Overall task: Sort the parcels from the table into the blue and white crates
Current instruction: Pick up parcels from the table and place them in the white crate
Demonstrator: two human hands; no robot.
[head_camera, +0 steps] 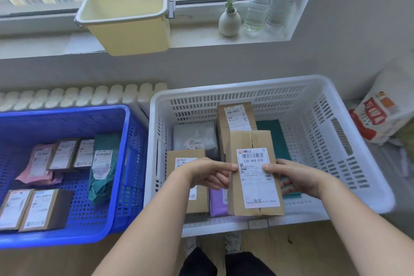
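A brown cardboard parcel (255, 188) with a white shipping label hangs over the front of the white crate (313, 87). My left hand (210, 175) grips its left edge and my right hand (293, 177) grips its right edge, thumbs on the label. Inside the white crate lie a tall cardboard box (235, 116), a grey bag (195, 139), another cardboard box (186, 161), a purple bag (217, 204) and a teal bag (273, 136). The blue crate (125, 163) on the left holds several parcels, among them a teal bag (103, 163) and pink bags (38, 163).
Both crates stand on the floor below a windowsill. A yellow tub (127, 20), a small vase with a plant (229, 20) and water bottles (268, 0) sit on the sill. A radiator (78, 96) runs behind the blue crate. A white and red sack (380, 114) leans at the right.
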